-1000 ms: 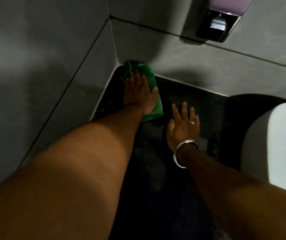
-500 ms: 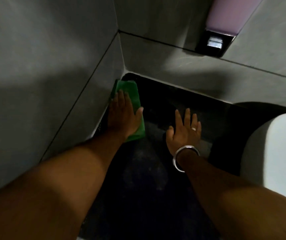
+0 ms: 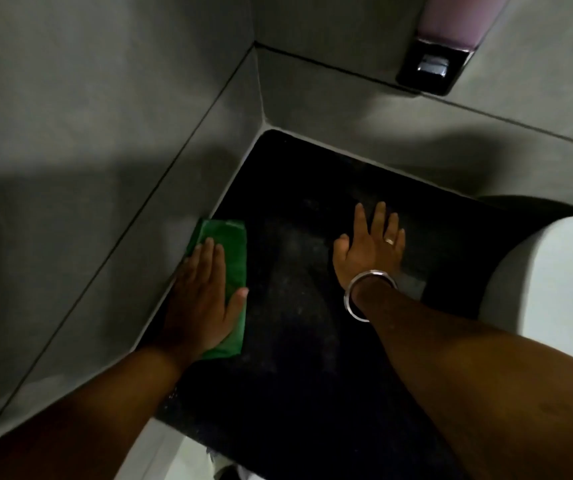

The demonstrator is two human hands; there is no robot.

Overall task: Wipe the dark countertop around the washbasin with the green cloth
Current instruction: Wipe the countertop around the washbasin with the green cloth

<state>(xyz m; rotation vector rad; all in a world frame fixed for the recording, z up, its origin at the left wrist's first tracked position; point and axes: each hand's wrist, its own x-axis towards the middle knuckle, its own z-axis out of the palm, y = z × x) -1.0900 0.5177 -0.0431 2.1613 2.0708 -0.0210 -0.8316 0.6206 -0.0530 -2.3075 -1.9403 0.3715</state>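
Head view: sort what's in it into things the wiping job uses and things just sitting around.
Job:
green cloth, flat under the left hand
dark countertop
washbasin
right hand, flat on the counter

Bystanders:
wall-mounted dispenser
grey wall tiles
bangle and ring

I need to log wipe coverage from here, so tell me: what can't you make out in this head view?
- Countertop dirt or wetness: too dark to judge.
- Green cloth under the left hand: palm covers its near part.
- Washbasin: cut off by the right edge; bowl unseen.
- Counter beneath the right hand and forearm: hidden.
- Wall dispenser: top cropped.
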